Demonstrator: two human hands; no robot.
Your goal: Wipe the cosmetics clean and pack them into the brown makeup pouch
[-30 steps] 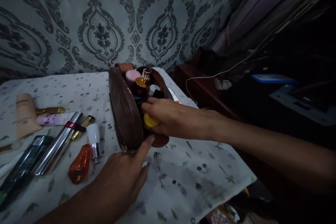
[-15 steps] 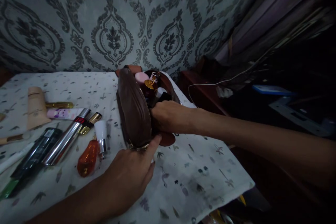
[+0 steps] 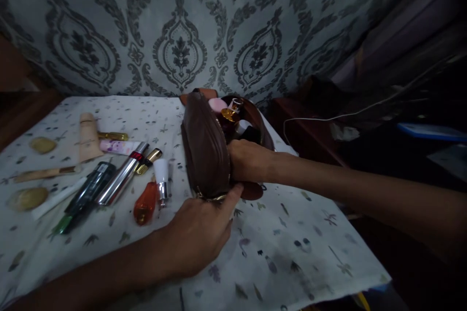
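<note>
**Right hand wrist-deep in the bag**

So the bag's sitting on the patterned cloth, upright and unzipped, far end up near the wall. The right hand goes in over its right side and the fingers are down inside the opening, out of sight, so I can't tell if they're apart or clamped on anything. The bag's left side stands just beside those knuckles.

The left hand is at the near end: index finger stretched out along the rim by the zip, tip up against the bag, other fingers curled under. Can't tell whether they're pinching it.

Past the right hand, toward the far end of the bag, there's a pink lid, a gold-topped bottle and a white cap poking up. Over left of the bag, well apart from the right hand's fingers: an orange bottle, a dropper and a silver tube.
</note>
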